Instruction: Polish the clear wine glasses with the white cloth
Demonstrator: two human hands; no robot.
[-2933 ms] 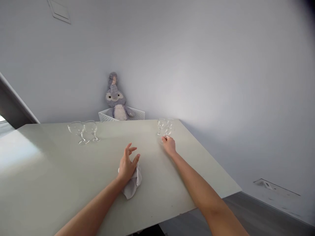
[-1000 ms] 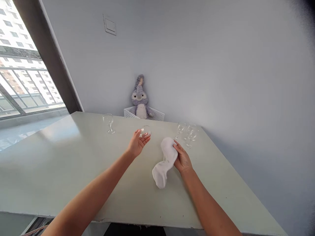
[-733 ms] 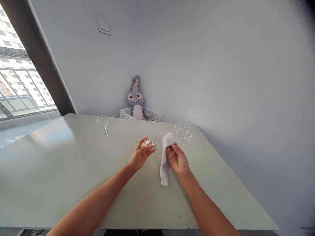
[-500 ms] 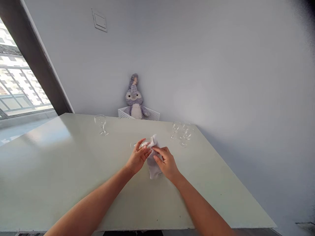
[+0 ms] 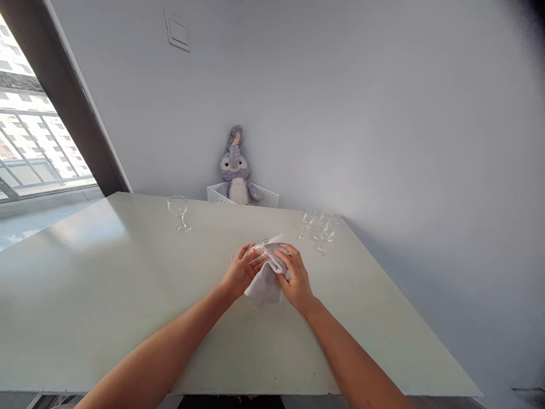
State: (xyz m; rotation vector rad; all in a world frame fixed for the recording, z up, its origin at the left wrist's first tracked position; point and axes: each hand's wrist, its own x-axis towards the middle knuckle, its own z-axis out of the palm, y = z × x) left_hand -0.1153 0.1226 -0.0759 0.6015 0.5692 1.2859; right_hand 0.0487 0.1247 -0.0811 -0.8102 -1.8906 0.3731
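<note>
My left hand (image 5: 240, 274) is closed around a clear stemmed glass (image 5: 258, 249), which lies tilted sideways with its bowl toward the right. A pale grey-white cloth (image 5: 267, 283) wraps over the rim end of the bowl and hangs down below it. Gripping that cloth, my right hand (image 5: 295, 279) has its thumb beneath and its fingers on top, against the glass. The fabric and my fingers hide most of the bowl; the foot is barely visible on the left.
One stemmed glass (image 5: 179, 213) stands upright at the back left of the pale table (image 5: 128, 295). Several more glasses (image 5: 327, 230) stand grouped at the back right. Behind the far edge, a purple plush toy (image 5: 237, 170) sits in a white basket (image 5: 269, 197) against the wall.
My right hand has shifted its hold and now covers more of the bowl's rim with the cloth. The cloth's hanging end has swung left. The camera view has moved slightly.
</note>
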